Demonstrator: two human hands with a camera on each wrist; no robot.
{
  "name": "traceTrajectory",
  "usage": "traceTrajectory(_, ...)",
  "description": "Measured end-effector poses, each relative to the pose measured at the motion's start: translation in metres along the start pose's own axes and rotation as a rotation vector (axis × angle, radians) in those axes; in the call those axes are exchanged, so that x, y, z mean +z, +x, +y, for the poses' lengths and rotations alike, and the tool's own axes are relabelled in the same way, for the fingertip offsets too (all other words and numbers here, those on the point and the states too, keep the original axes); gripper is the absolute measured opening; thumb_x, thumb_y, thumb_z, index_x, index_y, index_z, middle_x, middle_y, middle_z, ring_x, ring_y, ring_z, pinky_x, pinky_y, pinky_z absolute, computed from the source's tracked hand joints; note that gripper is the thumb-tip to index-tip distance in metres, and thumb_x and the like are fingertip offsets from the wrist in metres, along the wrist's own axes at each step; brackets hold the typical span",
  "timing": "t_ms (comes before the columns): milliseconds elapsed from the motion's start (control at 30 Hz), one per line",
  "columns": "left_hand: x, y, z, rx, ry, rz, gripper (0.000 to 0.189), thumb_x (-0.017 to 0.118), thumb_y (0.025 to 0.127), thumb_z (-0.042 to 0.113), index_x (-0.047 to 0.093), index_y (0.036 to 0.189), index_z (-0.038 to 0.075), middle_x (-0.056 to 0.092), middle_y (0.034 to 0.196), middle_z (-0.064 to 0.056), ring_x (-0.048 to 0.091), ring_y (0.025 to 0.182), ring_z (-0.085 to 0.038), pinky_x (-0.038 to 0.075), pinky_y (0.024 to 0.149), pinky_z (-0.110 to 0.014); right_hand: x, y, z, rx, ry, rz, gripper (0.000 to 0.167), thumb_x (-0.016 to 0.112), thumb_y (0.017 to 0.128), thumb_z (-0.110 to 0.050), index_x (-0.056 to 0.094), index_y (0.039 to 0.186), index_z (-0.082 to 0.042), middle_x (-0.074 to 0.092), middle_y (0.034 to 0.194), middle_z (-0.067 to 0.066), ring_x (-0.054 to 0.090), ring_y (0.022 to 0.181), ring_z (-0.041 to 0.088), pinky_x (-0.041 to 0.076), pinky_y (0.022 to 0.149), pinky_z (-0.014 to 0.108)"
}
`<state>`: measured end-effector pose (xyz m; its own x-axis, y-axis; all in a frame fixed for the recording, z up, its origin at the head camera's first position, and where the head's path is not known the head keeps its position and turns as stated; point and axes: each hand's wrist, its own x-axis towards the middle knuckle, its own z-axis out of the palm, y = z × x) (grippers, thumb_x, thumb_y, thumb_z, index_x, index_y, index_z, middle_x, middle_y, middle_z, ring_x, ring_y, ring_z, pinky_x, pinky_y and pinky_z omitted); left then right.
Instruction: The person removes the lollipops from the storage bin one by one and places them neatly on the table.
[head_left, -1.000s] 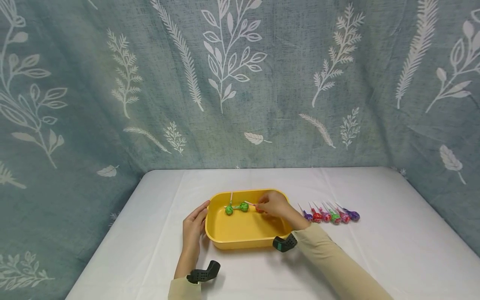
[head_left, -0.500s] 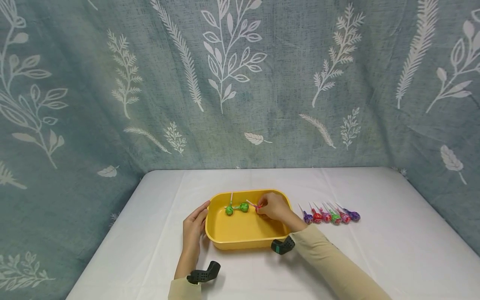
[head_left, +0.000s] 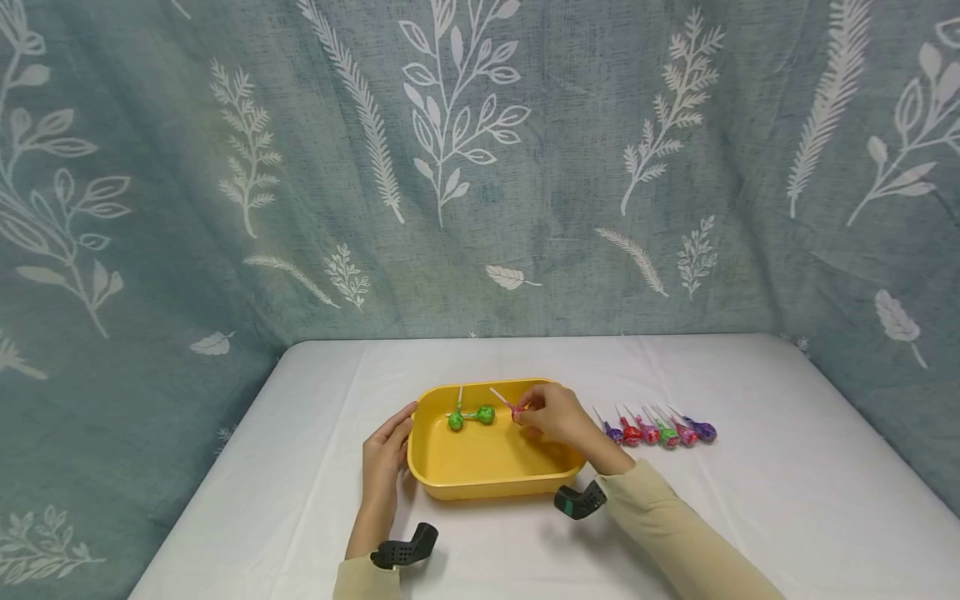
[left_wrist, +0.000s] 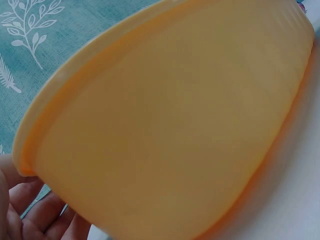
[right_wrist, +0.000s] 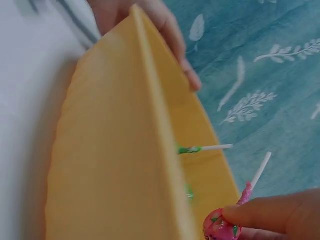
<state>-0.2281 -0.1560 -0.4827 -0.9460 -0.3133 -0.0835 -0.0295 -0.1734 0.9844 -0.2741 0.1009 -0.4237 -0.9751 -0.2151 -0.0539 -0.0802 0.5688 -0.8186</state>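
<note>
My right hand (head_left: pixel 558 414) pinches a pink-wrapped lollipop (right_wrist: pixel 220 226) by its round head, over the right part of a yellow tray (head_left: pixel 487 458). Its white stick points up and to the left. Inside the tray, two green lollipops lie near the back left: one green lollipop (head_left: pixel 456 422) has its stick toward the far wall, while the other green lollipop (head_left: pixel 486 414) lies sideways, stick leftward. My left hand (head_left: pixel 384 454) rests against the tray's left end, relaxed fingers touching the outer wall near the rim. The left wrist view shows mostly the tray's outer side.
To the right of the tray, a row of several lollipops lies on the white table (head_left: pixel 787 483), among them a purple lollipop (head_left: pixel 703 431), a red lollipop (head_left: pixel 631 436) and a green lollipop (head_left: pixel 668 437). A patterned curtain (head_left: pixel 480 275) hangs behind the table.
The pink lollipop's stick has swung upward in my right fingers, and its head shows more clearly. My right wrist has shifted slightly right. The left hand keeps its place at the tray.
</note>
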Motion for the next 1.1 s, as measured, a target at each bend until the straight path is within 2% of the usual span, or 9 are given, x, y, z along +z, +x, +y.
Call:
traceTrajectory(133, 0.000, -0.001, 0.000, 0.003, 0.005, -0.005, 0.032, 0.060, 0.096, 0.024, 0.067, 0.124, 0.012, 0.059, 0.133, -0.002, 0.055, 0.120, -0.015, 0.049, 0.090, -0.019, -0.012, -0.008, 0.002, 0.000, 0.087, 0.004, 0.016, 0.072, 0.087, -0.012, 0.069, 0.099, -0.002, 0.063, 0.083, 0.007, 0.068, 0.075, 0.032, 0.059, 0.068, 0.041)
traceTrajectory(367, 0.000, -0.001, 0.000, 0.004, -0.006, -0.011, 0.032, 0.061, 0.095, 0.023, 0.067, 0.124, 0.011, 0.059, 0.132, -0.002, 0.056, 0.120, -0.016, 0.049, 0.090, -0.020, -0.038, -0.021, 0.010, 0.058, 0.369, -0.024, 0.024, 0.068, 0.091, -0.010, 0.063, 0.107, 0.007, 0.063, 0.097, 0.017, 0.067, 0.088, 0.032, 0.055, 0.084, 0.046)
traceTrajectory(467, 0.000, -0.001, 0.000, 0.000, -0.013, -0.006, 0.032, 0.061, 0.095, 0.023, 0.067, 0.124, 0.011, 0.059, 0.132, -0.003, 0.056, 0.119, -0.016, 0.050, 0.090, -0.020, -0.047, -0.026, 0.012, 0.060, 0.360, -0.015, 0.026, 0.067, 0.092, -0.014, 0.063, 0.109, 0.006, 0.063, 0.099, 0.016, 0.066, 0.090, 0.032, 0.055, 0.083, 0.044)
traceTrajectory(767, 0.000, -0.002, 0.001, 0.008, -0.010, 0.000, 0.032, 0.061, 0.095, 0.023, 0.067, 0.124, 0.011, 0.059, 0.132, -0.003, 0.057, 0.118, -0.017, 0.050, 0.090, -0.022, -0.061, -0.037, 0.023, 0.050, 0.286, 0.030, 0.036, 0.068, 0.091, -0.024, 0.062, 0.114, 0.003, 0.064, 0.099, 0.012, 0.061, 0.094, 0.036, 0.060, 0.072, 0.037)
traceTrajectory(933, 0.001, -0.001, -0.001, 0.001, 0.008, 0.001, 0.032, 0.060, 0.096, 0.024, 0.066, 0.125, 0.012, 0.059, 0.133, -0.002, 0.056, 0.119, -0.016, 0.050, 0.090, -0.021, -0.069, -0.042, 0.031, 0.063, 0.258, 0.063, 0.040, 0.068, 0.091, -0.029, 0.063, 0.115, 0.002, 0.065, 0.102, 0.011, 0.062, 0.092, 0.029, 0.059, 0.076, 0.042)
traceTrajectory(1100, 0.000, -0.001, 0.000, -0.006, 0.018, 0.003, 0.033, 0.060, 0.096, 0.026, 0.066, 0.125, 0.013, 0.058, 0.133, -0.002, 0.056, 0.120, -0.016, 0.049, 0.090, -0.020, -0.081, -0.051, 0.040, 0.105, 0.232, 0.091, 0.044, 0.070, 0.089, -0.034, 0.062, 0.117, -0.001, 0.066, 0.102, 0.009, 0.062, 0.090, 0.026, 0.059, 0.074, 0.038)
